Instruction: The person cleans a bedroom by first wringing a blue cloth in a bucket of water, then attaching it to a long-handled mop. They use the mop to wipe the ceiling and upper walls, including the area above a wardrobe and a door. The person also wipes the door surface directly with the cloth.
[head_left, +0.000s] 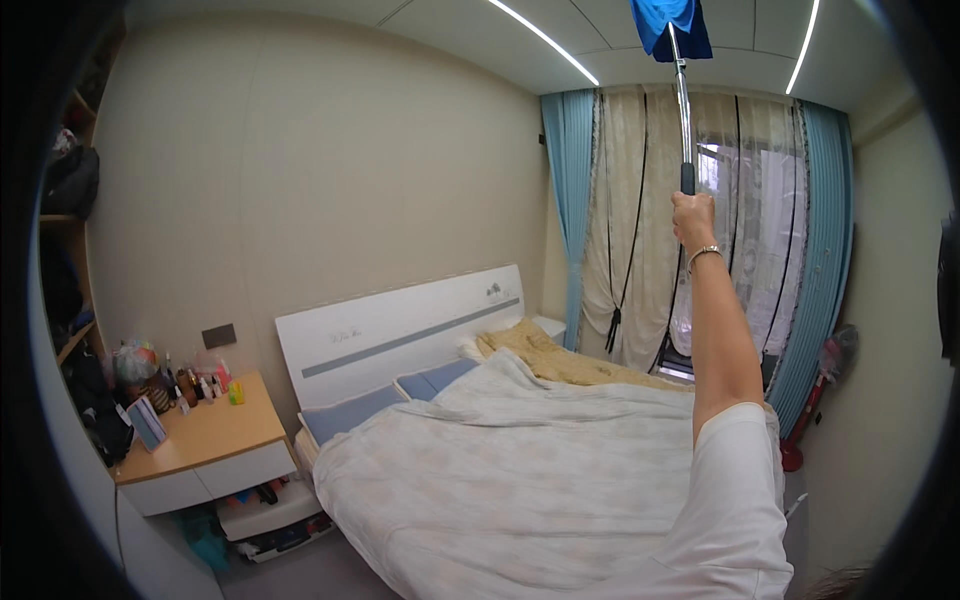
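My right hand (694, 216), with a bracelet at the wrist, is raised at arm's length and closed around the dark grip of a telescopic metal pole (684, 112). At the pole's upper end, a blue cloth (667, 19) hangs close to the ceiling (495, 45); its top is cut off by the picture's edge, and I cannot tell whether it touches the ceiling. Behind the hand are cream curtains (637, 225) with dark cords, in front of a window. My left hand is out of view.
A bed (510, 465) with a pale cover and white headboard (405, 330) fills the middle. A wooden-topped dressing table (217, 427) with bottles stands left, beside open shelves (67, 219). Blue curtains (568, 202) flank the window. Light strips (547, 37) run along the ceiling.
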